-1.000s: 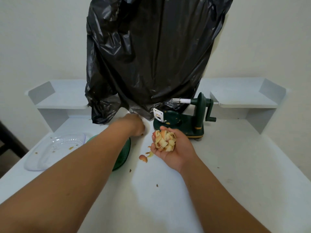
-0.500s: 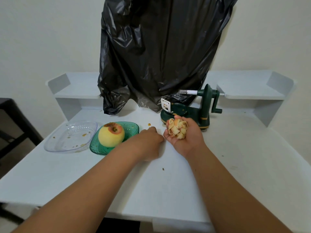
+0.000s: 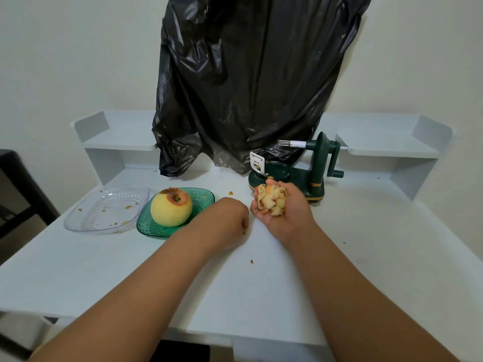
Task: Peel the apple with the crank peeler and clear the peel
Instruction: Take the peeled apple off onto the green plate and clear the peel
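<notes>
The left hand point(image 3: 230, 218) has drawn back from the bag and curled beside the peel-filled right hand point(image 3: 282, 212).

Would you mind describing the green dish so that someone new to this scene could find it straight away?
Start at the big black plastic bag hanging over the back of the white table. Below its left corner two shallow dishes sit side by side. The green dish is the right one, nearer the left hand; unlike the clear dish, it holds the peeled apple.

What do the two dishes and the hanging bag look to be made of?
Clear dish: probably transparent plastic, with a moulded faceted pattern. Green dish: translucent green, textured, plastic or glass. Black bag: thin glossy plastic film, crinkled with shiny highlights.
</notes>
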